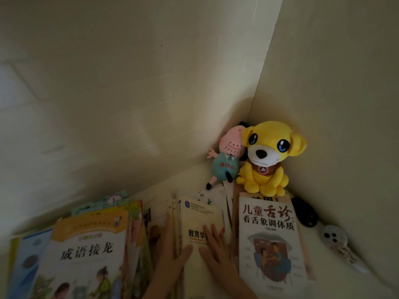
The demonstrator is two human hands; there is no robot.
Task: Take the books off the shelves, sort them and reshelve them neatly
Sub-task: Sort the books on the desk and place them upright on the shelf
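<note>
Several piles of books lie flat on a pale surface in a dim corner. A cream-covered book point(201, 214) tops the middle pile. My left hand point(170, 255) lies along that pile's left edge, fingers straight and thumb on the cover. My right hand point(216, 249) rests flat on the cream cover with fingers spread. A white book with red and black Chinese title point(272, 240) tops the right pile. An orange-topped children's book point(86, 253) tops the left pile, with more colourful books point(138, 234) leaning beside it.
A yellow plush dog point(267, 158) and a pink plush pig point(226, 156) sit in the corner behind the piles. A black object point(305, 212) and a white pen-like device point(339, 244) lie at the right. Walls close in left and right.
</note>
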